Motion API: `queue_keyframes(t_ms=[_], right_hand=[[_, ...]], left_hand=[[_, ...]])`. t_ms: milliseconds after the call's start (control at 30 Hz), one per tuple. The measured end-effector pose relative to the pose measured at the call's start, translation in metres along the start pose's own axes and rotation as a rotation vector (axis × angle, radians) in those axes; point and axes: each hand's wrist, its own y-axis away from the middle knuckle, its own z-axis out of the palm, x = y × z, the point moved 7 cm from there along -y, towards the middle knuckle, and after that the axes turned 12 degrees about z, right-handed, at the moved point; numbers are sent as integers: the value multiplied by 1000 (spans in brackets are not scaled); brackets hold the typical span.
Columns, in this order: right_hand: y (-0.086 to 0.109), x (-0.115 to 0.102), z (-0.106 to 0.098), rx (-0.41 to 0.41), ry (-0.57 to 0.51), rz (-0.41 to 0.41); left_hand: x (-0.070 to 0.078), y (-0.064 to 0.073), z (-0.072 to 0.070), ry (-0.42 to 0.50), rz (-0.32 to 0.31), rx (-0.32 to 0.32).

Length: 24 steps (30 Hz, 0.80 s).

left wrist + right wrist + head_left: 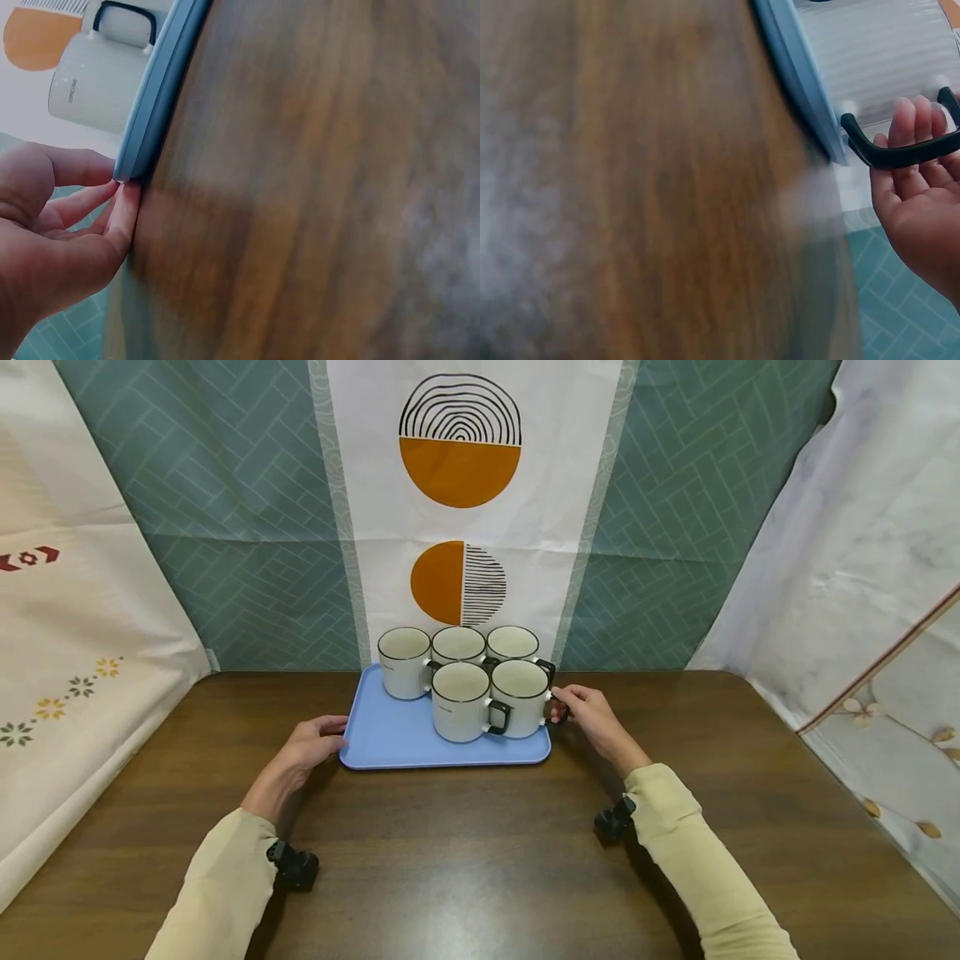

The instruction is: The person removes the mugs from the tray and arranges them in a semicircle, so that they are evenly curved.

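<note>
My left hand point(309, 745) is at the left rim of a light blue tray point(386, 727), thumb and fingertips pinching its edge. In the left wrist view, the fingers point(126, 210) come together at the tray's end, low against the table. Several white enamel-look mugs with dark rims stand upright on the tray in two rows. My right hand point(588, 712) holds the black handle point(904, 156) of the front right mug point(517, 702), its fingers passed through the loop. Beside that mug stands another front mug point(459, 703), its handle turned right.
Behind these are three back-row mugs, the left one point(405, 664) apart from the front pair. A brown wooden table point(442, 852) lies under the tray. Close behind rises a green and white patterned cloth point(277, 602), with pale cloths at both sides.
</note>
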Motion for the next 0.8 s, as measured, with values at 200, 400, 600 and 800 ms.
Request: queue_keyframes(t_ms=[200,400,600,800], right_hand=[[1,-1,4,-80,-102,-9],[4,-3,10,-141,-252,-42],[6,-1,11,-70,-309,-79],[12,-4,10,-23,-421,-123]], left_hand=[[-3,-1,0,45,-4,-10],[-4,-1,-1,67,11,-13],[-6,0,-1,80,7,-20],[-8,-1,-1,86,11,-20]])
